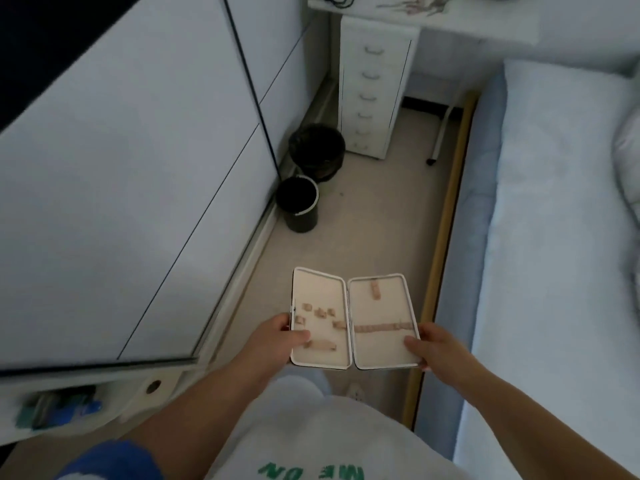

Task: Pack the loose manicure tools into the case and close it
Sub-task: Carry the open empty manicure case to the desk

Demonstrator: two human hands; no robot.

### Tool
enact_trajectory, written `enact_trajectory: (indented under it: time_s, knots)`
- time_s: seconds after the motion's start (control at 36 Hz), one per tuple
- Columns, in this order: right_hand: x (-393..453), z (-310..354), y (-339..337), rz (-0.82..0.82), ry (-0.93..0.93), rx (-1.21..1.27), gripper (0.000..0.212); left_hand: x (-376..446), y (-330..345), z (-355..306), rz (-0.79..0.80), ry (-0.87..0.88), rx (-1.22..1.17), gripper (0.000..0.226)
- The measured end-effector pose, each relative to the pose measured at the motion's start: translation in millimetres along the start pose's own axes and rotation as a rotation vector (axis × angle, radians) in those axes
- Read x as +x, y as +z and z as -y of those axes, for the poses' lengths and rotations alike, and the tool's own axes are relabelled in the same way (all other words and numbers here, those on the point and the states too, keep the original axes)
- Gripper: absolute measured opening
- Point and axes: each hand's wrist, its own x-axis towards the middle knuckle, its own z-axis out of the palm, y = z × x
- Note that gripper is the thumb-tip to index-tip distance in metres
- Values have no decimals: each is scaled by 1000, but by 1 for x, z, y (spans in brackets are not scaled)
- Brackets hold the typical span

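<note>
Bedroom aisle, pale floor point(377, 216) running btwn white wardrobe point(131, 188) on one side and bed point(554, 237) on the other; drawer unit point(372, 95) at far end, two dark bins point(301, 202) by wardrobe's foot. Person standing, looking down.

Case point(353, 318) held open flat in mid-air above floor, nothing carrying it but the hands. Left hand point(277, 336) grips outer edge of left half, thumb curled over onto lining; right hand point(434, 346) grips outer edge of right half, same way, thumb on lining.

Contents: beige lining w/ small tan retaining loops point(320, 315) on left half, a strap row across right half plus one loop near its top edge. No tools seated, far as I can tell. Slots look empty.

Step, prob.: very start, case opened, packing not begun. Loose tools not in view. Next move calls for setting case down somewhere flat or freeing one hand, then finding tools and sliding each under its loop before folding halves shut.
</note>
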Motion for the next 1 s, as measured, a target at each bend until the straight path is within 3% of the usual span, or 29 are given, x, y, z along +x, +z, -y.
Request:
enact_trajectory:
  time_s: [0.19,0.47,0.58,0.75,0.92,1.0]
  knots:
    - [101,68,-44,-133,-16,33,10,108,3,-115,65,-4,-8,23]
    - [205,173,-143,-277,102,124,18,258,21,-315,180,60,229,22]
    - [247,194,-181,-330,122,190,9,307,49,-373,218,84,292,19]
    - [324,236,-254,-237,109,72,11,371,92,-423,163,28,188,19]
    - [406,303,-342,-38,86,-130,7,417,104,-466,67,-78,18,21]
    - [438,342,-367,16,98,-201,20,435,102,-495,8,-72,-32,24]
